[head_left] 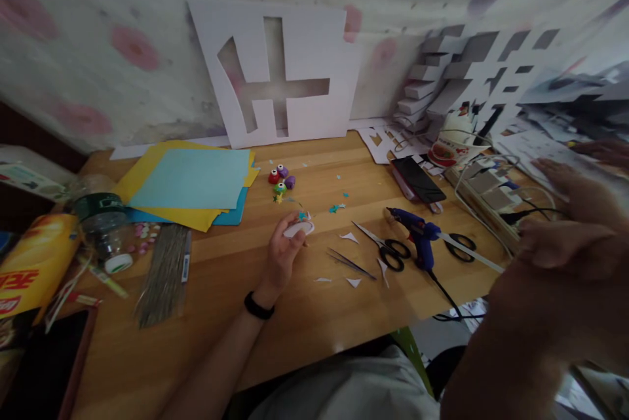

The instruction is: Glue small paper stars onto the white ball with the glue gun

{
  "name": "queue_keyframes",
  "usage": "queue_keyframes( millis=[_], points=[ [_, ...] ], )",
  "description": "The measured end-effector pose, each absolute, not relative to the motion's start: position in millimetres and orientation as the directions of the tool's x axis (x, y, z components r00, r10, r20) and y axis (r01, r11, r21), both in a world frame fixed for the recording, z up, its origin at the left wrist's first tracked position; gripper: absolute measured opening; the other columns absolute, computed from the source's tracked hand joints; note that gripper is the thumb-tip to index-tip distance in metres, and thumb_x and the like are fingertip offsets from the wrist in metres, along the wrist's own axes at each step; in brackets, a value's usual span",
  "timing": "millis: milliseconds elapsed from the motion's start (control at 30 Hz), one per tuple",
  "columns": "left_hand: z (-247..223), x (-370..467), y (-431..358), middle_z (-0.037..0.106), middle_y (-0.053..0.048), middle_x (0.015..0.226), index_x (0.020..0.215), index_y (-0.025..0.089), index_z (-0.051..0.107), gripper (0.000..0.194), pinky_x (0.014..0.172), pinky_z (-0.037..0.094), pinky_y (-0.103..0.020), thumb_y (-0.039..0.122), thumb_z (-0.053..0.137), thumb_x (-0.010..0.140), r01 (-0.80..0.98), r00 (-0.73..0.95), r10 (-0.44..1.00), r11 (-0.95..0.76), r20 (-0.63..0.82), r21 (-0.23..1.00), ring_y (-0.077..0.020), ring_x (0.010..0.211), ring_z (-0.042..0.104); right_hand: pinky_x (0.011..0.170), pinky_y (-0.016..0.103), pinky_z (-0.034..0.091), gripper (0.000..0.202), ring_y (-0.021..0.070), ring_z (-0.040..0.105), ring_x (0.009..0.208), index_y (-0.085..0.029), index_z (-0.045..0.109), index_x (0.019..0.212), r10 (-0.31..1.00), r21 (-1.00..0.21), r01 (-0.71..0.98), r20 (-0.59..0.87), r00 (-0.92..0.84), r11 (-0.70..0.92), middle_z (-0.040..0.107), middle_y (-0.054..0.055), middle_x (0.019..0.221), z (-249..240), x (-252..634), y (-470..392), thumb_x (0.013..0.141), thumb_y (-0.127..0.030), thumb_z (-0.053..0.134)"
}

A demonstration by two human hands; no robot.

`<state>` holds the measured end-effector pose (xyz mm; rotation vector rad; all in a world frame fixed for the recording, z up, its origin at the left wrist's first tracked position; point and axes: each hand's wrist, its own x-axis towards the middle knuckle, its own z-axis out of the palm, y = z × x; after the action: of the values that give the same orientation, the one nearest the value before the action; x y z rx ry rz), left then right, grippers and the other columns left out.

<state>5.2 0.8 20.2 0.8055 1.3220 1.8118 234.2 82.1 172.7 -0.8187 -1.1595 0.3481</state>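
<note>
My left hand [284, 243], with a black band at the wrist, is closed on a small white rounded paper piece [299, 229]. Turquoise bits show at its far edge. My right hand [572, 236] is raised at the right, close to the camera and smeared; I cannot make out its fingers or anything in them. Right of my left hand lie tweezers [351, 263], scissors [389, 249] and white paper scraps [353, 282]. A blue glue gun [417, 231] with a long white glue stick [472, 252] rests beside the scissors, near more black handles [460, 248].
Coloured paper sheets [191, 177], a plastic bottle [103, 223] and thin wires [163, 276] lie left. Small googly-eyed beads [281, 177] sit beyond my left hand. A phone [417, 179], power strip [484, 194] and cords occupy the right. A white cut-out board [304, 46] leans on the wall.
</note>
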Motion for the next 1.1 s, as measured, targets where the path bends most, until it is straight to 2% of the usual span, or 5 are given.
queue_keyframes(
  millis=[100,200,267,367,1100],
  points=[
    [18.4,4.7,-1.2,0.071,-0.009,0.108,0.119,0.019,0.06,0.046,0.071,0.052,-0.03,0.049,0.066,0.085,-0.196,-0.531,0.843,-0.222,0.087,0.955,-0.0137,0.071,0.06,0.048,0.033,0.032,0.051,0.0143,0.045,0.045,-0.028,0.045,0.042,0.657,-0.727,0.154,0.676,0.333,0.669,0.041,-0.003,0.046,166.8,218.0,75.5,0.083,-0.047,0.068],
    [18.4,6.1,-3.8,0.07,-0.009,0.108,0.119,0.019,0.06,0.045,0.072,0.051,-0.031,0.049,0.064,0.086,-0.19,-0.528,0.843,-0.233,0.101,0.954,-0.0143,0.072,0.06,0.06,0.032,0.045,0.009,0.0194,0.066,0.069,-0.027,0.074,0.083,0.881,-0.864,0.208,0.472,0.017,0.459,0.071,0.001,0.071,152.6,209.8,67.5,0.075,-0.028,0.078],
    [18.6,7.6,-5.7,0.07,-0.009,0.109,0.119,0.02,0.061,0.044,0.072,0.05,-0.031,0.049,0.064,0.086,-0.17,-0.522,0.846,-0.23,0.11,0.958,-0.0147,0.073,0.06,0.055,0.03,0.046,0.027,0.0182,0.066,0.061,-0.024,0.074,0.101,0.937,-0.924,0.185,0.306,-0.167,0.335,0.071,0.0,0.067,139.5,201.9,63.3,0.076,-0.032,0.078],
    [18.9,8.9,-8.2,0.069,-0.01,0.111,0.122,0.02,0.061,0.046,0.074,0.051,-0.032,0.049,0.064,0.086,-0.12,-0.509,0.85,-0.229,0.138,0.966,-0.0178,0.08,0.063,0.041,0.025,0.033,0.028,0.0107,0.046,0.037,-0.02,0.073,0.087,0.947,-0.961,0.174,0.16,-0.278,0.213,0.056,-0.004,0.047,121.1,181.4,59.1,0.089,-0.045,0.061],
    [27.5,11.5,-13.7,0.063,-0.012,0.128,0.13,0.024,0.057,0.045,0.103,0.048,-0.044,0.04,0.064,0.088,0.042,-0.374,0.881,-0.296,0.29,0.954,-0.0278,0.12,0.059,0.053,0.027,0.027,0.036,0.0111,0.035,0.055,-0.02,0.063,0.071,0.873,-0.999,0.047,-0.044,-0.485,-0.024,0.041,-0.006,0.058,93.6,130.8,60.6,0.073,-0.054,0.074]
  ],
)
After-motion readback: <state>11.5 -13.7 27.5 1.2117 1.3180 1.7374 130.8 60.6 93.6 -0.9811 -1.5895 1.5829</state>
